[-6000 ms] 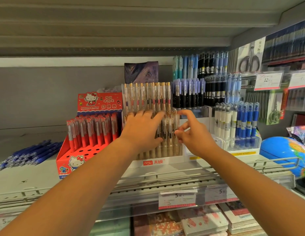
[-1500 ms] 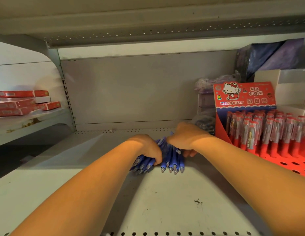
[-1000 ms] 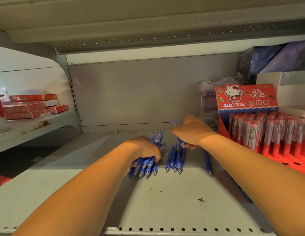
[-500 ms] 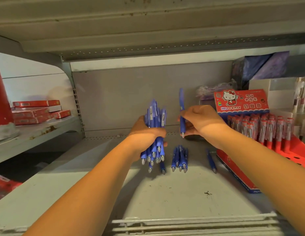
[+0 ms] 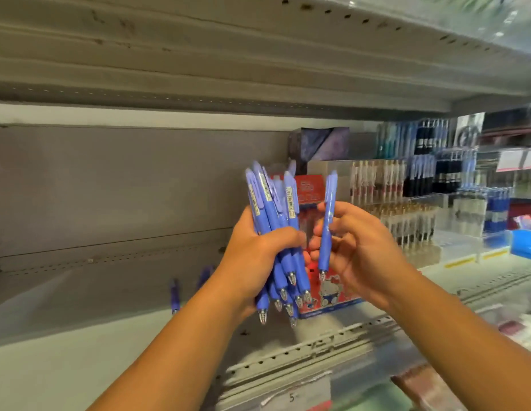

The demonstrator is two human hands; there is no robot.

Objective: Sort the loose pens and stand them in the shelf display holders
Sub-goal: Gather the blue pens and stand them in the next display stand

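**A Fistful of Blue Pens, Plus One**

The person's left hand (image 5: 255,256) held a big bunch of blue pens (image 5: 270,209). Its fingers (image 5: 285,235) were curled tight round the middle of the bunch, most likely so that no pen could slip out. The pens stood almost straight up, tips down and clips up. That is probably how they would go into a holder.

The right hand (image 5: 362,250) pinched one single blue pen (image 5: 328,223) between its thumb and fingers. This pen was just beside the bunch and not touching it. It may have been on its way into the bunch, but that could not be told for sure.

Two loose pens (image 5: 175,295) lay on the shelf (image 5: 80,327), off to the left. They had not been picked up yet.

A red display box (image 5: 332,295) stood right behind the hands. Further right stood the clear display holders (image 5: 406,221), full of pens. Some pens at the far right looked blue, so the bunch might belong there. That part was too blurry to be sure.
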